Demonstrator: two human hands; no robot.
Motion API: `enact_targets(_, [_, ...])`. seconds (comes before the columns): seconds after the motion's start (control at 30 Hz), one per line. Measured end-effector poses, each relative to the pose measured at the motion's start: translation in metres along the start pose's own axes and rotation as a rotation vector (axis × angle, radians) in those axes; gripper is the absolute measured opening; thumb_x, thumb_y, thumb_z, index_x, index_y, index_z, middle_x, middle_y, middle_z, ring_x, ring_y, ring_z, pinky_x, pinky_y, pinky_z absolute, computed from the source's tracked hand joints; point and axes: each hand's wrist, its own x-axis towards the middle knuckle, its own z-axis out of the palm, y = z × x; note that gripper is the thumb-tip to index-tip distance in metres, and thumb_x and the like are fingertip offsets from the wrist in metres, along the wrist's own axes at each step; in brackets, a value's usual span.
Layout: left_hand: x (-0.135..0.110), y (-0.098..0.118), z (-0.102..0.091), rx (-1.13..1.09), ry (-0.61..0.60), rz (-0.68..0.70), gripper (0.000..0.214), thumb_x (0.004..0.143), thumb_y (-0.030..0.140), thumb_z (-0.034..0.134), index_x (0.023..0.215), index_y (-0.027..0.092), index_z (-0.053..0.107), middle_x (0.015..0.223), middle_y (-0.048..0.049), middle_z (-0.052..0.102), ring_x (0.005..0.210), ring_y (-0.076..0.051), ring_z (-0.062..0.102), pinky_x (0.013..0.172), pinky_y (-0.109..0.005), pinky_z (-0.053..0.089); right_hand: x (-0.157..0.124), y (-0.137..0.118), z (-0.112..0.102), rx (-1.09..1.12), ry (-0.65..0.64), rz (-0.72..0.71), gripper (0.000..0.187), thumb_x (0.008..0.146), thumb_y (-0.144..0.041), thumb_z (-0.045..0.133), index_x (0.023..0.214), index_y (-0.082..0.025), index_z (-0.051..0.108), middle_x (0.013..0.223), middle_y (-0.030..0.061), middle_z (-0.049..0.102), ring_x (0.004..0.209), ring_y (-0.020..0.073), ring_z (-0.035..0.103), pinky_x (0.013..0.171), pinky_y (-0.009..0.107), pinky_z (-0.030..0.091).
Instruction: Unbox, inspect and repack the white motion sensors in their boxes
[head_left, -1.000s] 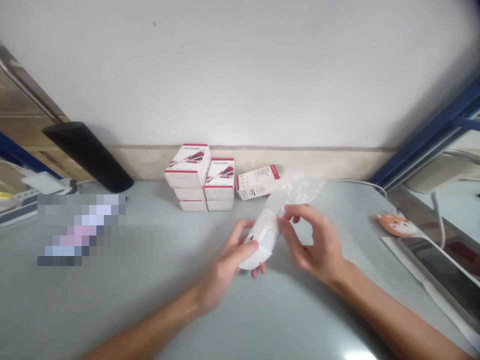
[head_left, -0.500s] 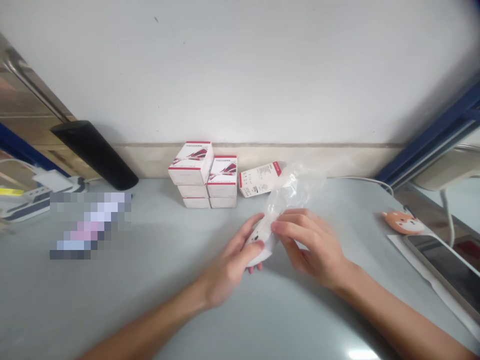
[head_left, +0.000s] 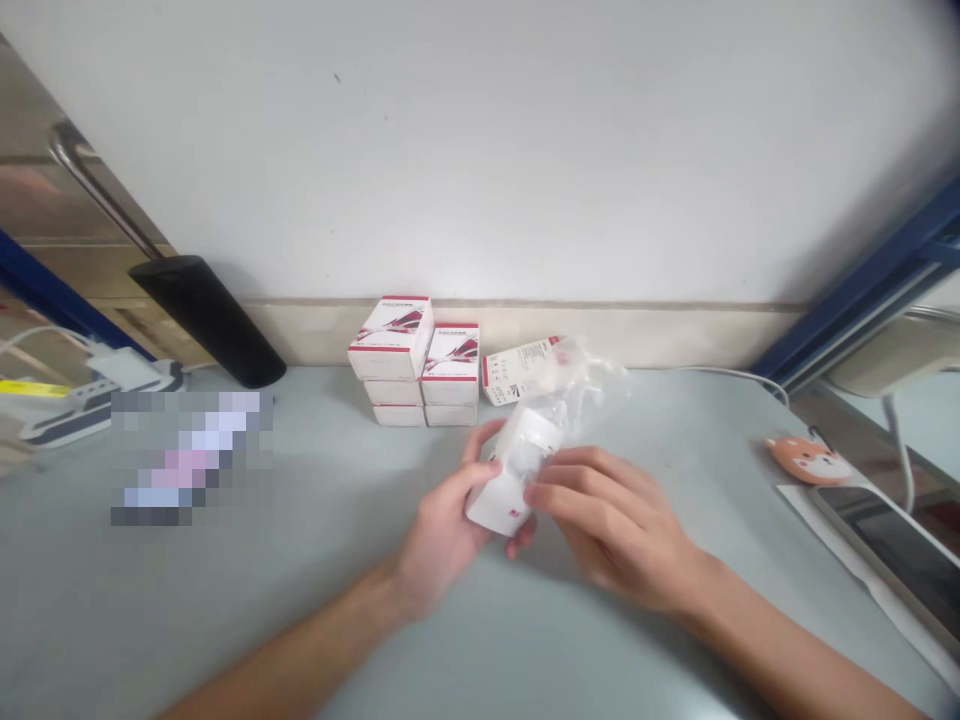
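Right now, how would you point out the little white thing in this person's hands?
Start at the grey tabletop below the white wall, where white boxes with red trim stand stacked. In front of them, the left hand grips a small white plastic device, with the right hand against it. Unlike the boxes, it has a clear plastic bag trailing from its far end.
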Motion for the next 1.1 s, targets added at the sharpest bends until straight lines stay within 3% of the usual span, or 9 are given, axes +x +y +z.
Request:
enact_targets(0.1, [0.002, 0.000, -0.001, -0.017, 0.004, 0.004, 0.034, 0.104, 0.046, 0.049, 0.120, 0.018, 0.056, 0.091, -0.0062, 0.066, 0.071, -0.023, 0.067, 0.063, -0.034, 0.047, -0.001, 0.000, 0.003, 0.071, -0.020, 0.044, 0.051, 0.090, 0.005, 0.054, 0.136, -0.019, 0.058, 0.105, 0.0094, 0.074, 0.099, 0.0247, 0.067, 0.083, 0.037, 0.057])
enact_targets(0.2, [0.004, -0.001, -0.002, 0.029, 0.065, 0.027, 0.038, 0.106, 0.055, 0.047, 0.109, 0.018, 0.056, 0.091, -0.0069, 0.067, 0.068, -0.021, 0.066, 0.061, -0.033, 0.048, -0.001, -0.001, 0.006, 0.149, -0.003, 0.200, 0.045, 0.095, 0.002, 0.054, 0.132, -0.024, 0.058, 0.100, 0.0058, 0.074, 0.089, 0.0215, 0.067, 0.077, 0.035, 0.056])
enact_targets(0.37, [0.005, -0.001, 0.001, 0.129, 0.089, 0.053, 0.036, 0.103, 0.055, 0.056, 0.118, 0.023, 0.054, 0.105, -0.0066, 0.070, 0.070, -0.018, 0.068, 0.062, -0.031, 0.049, 0.001, -0.002, 0.010, 0.379, 0.139, 0.697, 0.005, 0.105, -0.030, 0.060, 0.108, -0.026, 0.060, 0.095, 0.0028, 0.071, 0.084, 0.0188, 0.068, 0.075, 0.034, 0.054])
enact_targets(0.43, [0.005, 0.000, 0.002, 0.138, 0.062, 0.079, 0.035, 0.103, 0.054, 0.056, 0.122, 0.024, 0.054, 0.110, -0.0073, 0.071, 0.075, -0.020, 0.070, 0.065, -0.032, 0.051, 0.002, 0.001, 0.011, 0.511, 0.150, 0.936, 0.024, 0.104, -0.046, 0.063, 0.113, -0.025, 0.056, 0.098, 0.0031, 0.069, 0.084, 0.0190, 0.069, 0.072, 0.033, 0.054])
enact_targets(0.5, [0.005, 0.001, 0.001, 0.135, 0.036, 0.098, 0.035, 0.104, 0.052, 0.056, 0.126, 0.025, 0.056, 0.117, -0.0090, 0.072, 0.083, -0.023, 0.073, 0.071, -0.035, 0.054, 0.003, 0.004, 0.011, 0.696, 0.068, 1.077, 0.043, 0.102, -0.059, 0.062, 0.126, -0.025, 0.053, 0.104, 0.0045, 0.070, 0.083, 0.0194, 0.070, 0.072, 0.034, 0.056])
enact_targets(0.63, [0.010, -0.002, -0.008, 0.202, 0.072, 0.164, 0.037, 0.103, 0.049, 0.061, 0.131, 0.026, 0.061, 0.133, -0.0094, 0.071, 0.116, -0.029, 0.069, 0.096, -0.041, 0.054, 0.003, 0.008, 0.012, 0.848, -0.080, 0.980, 0.049, 0.101, -0.064, 0.059, 0.125, -0.022, 0.065, 0.108, 0.0084, 0.074, 0.097, 0.0249, 0.072, 0.090, 0.041, 0.058])
enact_targets(0.77, [0.016, -0.004, -0.018, 0.502, 0.146, 0.324, 0.036, 0.101, 0.049, 0.066, 0.126, 0.023, 0.068, 0.139, -0.0103, 0.068, 0.131, -0.030, 0.062, 0.111, -0.044, 0.048, -0.003, 0.011, 0.014, 0.597, 0.032, 0.892, 0.042, 0.099, -0.059, 0.064, 0.118, -0.022, 0.070, 0.114, 0.0092, 0.076, 0.107, 0.0289, 0.070, 0.094, 0.042, 0.056])
enact_targets(0.93, [0.014, -0.002, -0.020, 0.688, 0.139, 0.505, 0.050, 0.099, 0.035, 0.070, 0.146, 0.027, 0.056, 0.156, -0.0095, 0.058, 0.147, -0.030, 0.051, 0.125, -0.047, 0.038, -0.010, 0.021, 0.013, 0.347, -0.115, 0.815, 0.034, 0.101, -0.054, 0.065, 0.114, -0.023, 0.068, 0.114, 0.0087, 0.075, 0.102, 0.0283, 0.068, 0.092, 0.043, 0.054])
enact_targets(1.1, [0.020, -0.011, -0.029, 0.752, 0.132, 0.438, 0.066, 0.098, 0.036, 0.072, 0.157, 0.032, 0.043, 0.161, -0.0093, 0.052, 0.148, -0.031, 0.051, 0.122, -0.046, 0.043, -0.012, 0.028, 0.014, 0.291, -0.327, 0.700, 0.030, 0.105, -0.050, 0.059, 0.121, -0.027, 0.071, 0.131, 0.0111, 0.070, 0.119, 0.0316, 0.065, 0.102, 0.048, 0.053])
